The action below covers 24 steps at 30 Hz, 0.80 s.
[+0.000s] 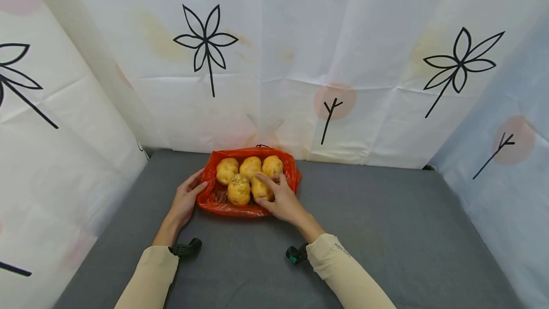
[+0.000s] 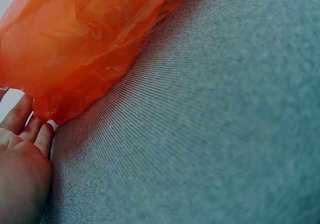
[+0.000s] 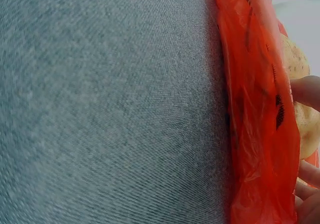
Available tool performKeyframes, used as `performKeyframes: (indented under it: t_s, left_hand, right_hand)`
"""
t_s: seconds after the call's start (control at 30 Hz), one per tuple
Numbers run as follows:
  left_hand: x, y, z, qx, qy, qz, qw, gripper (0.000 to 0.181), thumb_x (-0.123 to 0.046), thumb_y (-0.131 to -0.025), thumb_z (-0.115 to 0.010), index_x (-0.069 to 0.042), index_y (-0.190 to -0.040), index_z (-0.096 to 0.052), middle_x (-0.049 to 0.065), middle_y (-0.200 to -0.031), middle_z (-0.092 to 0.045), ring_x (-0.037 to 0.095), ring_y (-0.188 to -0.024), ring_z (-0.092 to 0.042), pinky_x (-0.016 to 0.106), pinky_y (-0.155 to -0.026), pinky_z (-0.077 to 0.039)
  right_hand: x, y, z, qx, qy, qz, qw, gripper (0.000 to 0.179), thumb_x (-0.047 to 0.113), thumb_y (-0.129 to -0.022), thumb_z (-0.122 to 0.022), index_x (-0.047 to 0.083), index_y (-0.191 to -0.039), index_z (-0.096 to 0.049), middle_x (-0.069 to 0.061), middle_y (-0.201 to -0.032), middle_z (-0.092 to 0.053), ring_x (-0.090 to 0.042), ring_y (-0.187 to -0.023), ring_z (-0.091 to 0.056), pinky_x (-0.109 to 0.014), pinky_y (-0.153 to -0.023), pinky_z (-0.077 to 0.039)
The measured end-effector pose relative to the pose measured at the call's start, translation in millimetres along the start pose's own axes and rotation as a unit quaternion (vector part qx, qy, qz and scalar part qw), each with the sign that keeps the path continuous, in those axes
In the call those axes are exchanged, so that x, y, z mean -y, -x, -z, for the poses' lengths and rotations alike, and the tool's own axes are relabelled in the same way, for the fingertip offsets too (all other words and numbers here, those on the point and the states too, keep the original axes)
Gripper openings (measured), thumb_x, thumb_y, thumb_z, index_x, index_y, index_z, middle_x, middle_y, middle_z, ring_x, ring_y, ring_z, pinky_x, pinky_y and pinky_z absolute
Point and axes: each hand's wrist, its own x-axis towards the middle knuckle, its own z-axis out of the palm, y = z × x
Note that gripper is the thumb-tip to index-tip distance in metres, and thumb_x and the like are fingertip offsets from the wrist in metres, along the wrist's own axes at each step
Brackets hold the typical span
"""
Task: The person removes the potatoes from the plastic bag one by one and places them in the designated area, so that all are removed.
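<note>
A red plastic bag [image 1: 231,210] lies on the grey table with its top spread wide. Several yellow potatoes [image 1: 250,168] sit inside it in two rows. My right hand [image 1: 283,201] grips the front right potato [image 1: 259,189], thumb on its near side and fingers over the far side. The right wrist view shows that potato [image 3: 306,121] behind the bag's red wall [image 3: 262,114]. At the bag's left end, my left hand [image 1: 187,200] touches the side with fairly straight fingers. In the left wrist view those fingers [image 2: 44,138] lie right beside the orange-red plastic [image 2: 75,49].
The grey table [image 1: 377,232] stretches out on both sides of the bag. Behind it hangs a white cloth [image 1: 274,61] with flower drawings, close to the bag's far edge. More cloth encloses the left and right sides. Each wrist wears a dark strapped device [image 1: 187,248].
</note>
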Motion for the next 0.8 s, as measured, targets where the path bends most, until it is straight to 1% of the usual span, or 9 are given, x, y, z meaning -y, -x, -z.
performKeyframes:
  t_s: [0.17,0.27,0.33,0.4,0.5,0.63,0.8]
  left_hand:
    - [0.8,0.2,0.1,-0.002,-0.006,0.005,1.0000,0.058,-0.020,-0.106,-0.057,-0.007,-0.158,-0.035,0.019,-0.157,-0.037,0.009,-0.129,-0.047,0.015,-0.095,-0.046]
    - [0.4,0.4,-0.2,-0.004,-0.003,0.005,1.0000,0.057,-0.019,-0.106,-0.057,-0.007,-0.158,-0.036,0.018,-0.157,-0.038,0.009,-0.128,-0.048,0.015,-0.095,-0.047]
    - [0.4,0.7,-0.2,-0.005,-0.002,0.004,1.0000,0.058,-0.019,-0.106,-0.058,-0.007,-0.158,-0.036,0.019,-0.156,-0.038,0.008,-0.126,-0.049,0.015,-0.095,-0.047]
    - [0.5,0.6,-0.4,-0.003,-0.003,0.000,1.0000,0.058,-0.019,-0.106,-0.058,-0.006,-0.158,-0.036,0.020,-0.155,-0.038,0.005,-0.124,-0.050,0.015,-0.094,-0.047]
    - [1.2,0.7,0.0,-0.003,-0.005,-0.002,1.0000,0.058,-0.019,-0.105,-0.058,-0.005,-0.158,-0.036,0.020,-0.154,-0.039,0.003,-0.121,-0.051,0.015,-0.094,-0.047]
    - [2.0,-0.2,0.5,-0.007,-0.003,0.001,1.0000,0.057,-0.019,-0.106,-0.058,-0.007,-0.157,-0.037,0.018,-0.154,-0.040,0.003,-0.122,-0.051,0.016,-0.094,-0.048]
    - [1.6,-0.3,0.5,-0.009,-0.004,0.005,0.9999,0.057,-0.021,-0.105,-0.059,-0.008,-0.157,-0.038,0.017,-0.153,-0.041,0.004,-0.122,-0.051,0.016,-0.094,-0.048]
  right_hand:
    - [2,0.6,0,0.010,0.004,0.008,0.9999,0.063,0.022,-0.097,-0.072,0.025,-0.154,-0.046,-0.023,-0.134,-0.037,-0.026,-0.084,-0.052,-0.038,-0.074,-0.045]
    - [3,0.6,-1,0.011,-0.002,0.013,0.9999,0.063,0.020,-0.096,-0.072,0.024,-0.154,-0.046,-0.025,-0.137,-0.035,-0.029,-0.087,-0.054,-0.040,-0.075,-0.047]
    - [3,0.8,-1,0.006,-0.008,0.015,0.9998,0.064,0.019,-0.096,-0.073,0.023,-0.154,-0.047,-0.027,-0.141,-0.035,-0.033,-0.096,-0.057,-0.044,-0.081,-0.050]
    - [3,1.2,-1,-0.001,-0.015,0.015,0.9998,0.064,0.018,-0.095,-0.074,0.022,-0.153,-0.048,-0.028,-0.144,-0.035,-0.039,-0.109,-0.057,-0.050,-0.088,-0.051]
    - [4,2.3,0,-0.009,-0.028,0.013,0.9995,0.064,0.017,-0.094,-0.075,0.022,-0.152,-0.048,-0.028,-0.148,-0.034,-0.044,-0.128,-0.049,-0.058,-0.097,-0.048]
    - [6,3.5,5,-0.019,-0.038,0.013,0.9990,0.065,0.019,-0.094,-0.075,0.024,-0.152,-0.048,-0.025,-0.149,-0.036,-0.043,-0.135,-0.043,-0.060,-0.101,-0.045]
    - [9,6.3,12,-0.039,-0.050,0.021,0.9978,0.065,0.021,-0.093,-0.075,0.022,-0.152,-0.049,-0.025,-0.149,-0.037,-0.041,-0.140,-0.038,-0.064,-0.101,-0.043]
